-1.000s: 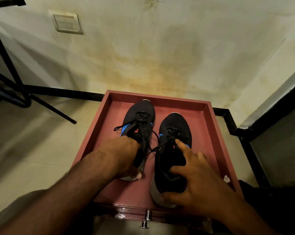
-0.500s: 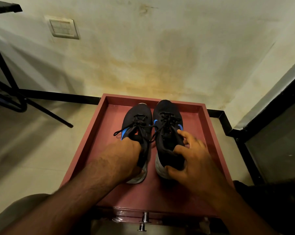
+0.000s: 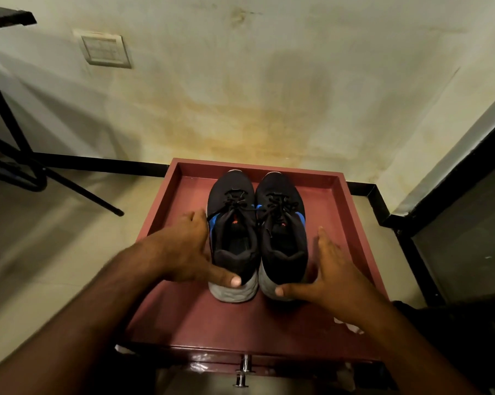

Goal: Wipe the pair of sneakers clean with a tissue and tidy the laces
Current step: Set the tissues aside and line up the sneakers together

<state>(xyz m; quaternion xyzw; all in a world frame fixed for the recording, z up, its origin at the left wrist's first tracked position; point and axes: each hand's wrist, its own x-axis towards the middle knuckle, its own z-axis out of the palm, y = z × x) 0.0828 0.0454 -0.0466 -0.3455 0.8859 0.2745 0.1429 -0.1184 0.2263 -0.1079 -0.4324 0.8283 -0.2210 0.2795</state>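
Now that I've slid the sneakers (image 3: 256, 223) together, toes to wall | both hands (image 3: 183, 249) (image 3: 330, 273) wide, flanking heels | laces look tidied, nearly done

left hand (image 3: 183, 246): yours is bare, no ring or glove
right hand (image 3: 334, 277): bare too
forearms: your sleeves don't show

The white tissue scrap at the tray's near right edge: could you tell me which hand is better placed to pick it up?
Right, probably. The tissue scrap lies just beside the right hand's wrist, while the left hand is across both sneakers.
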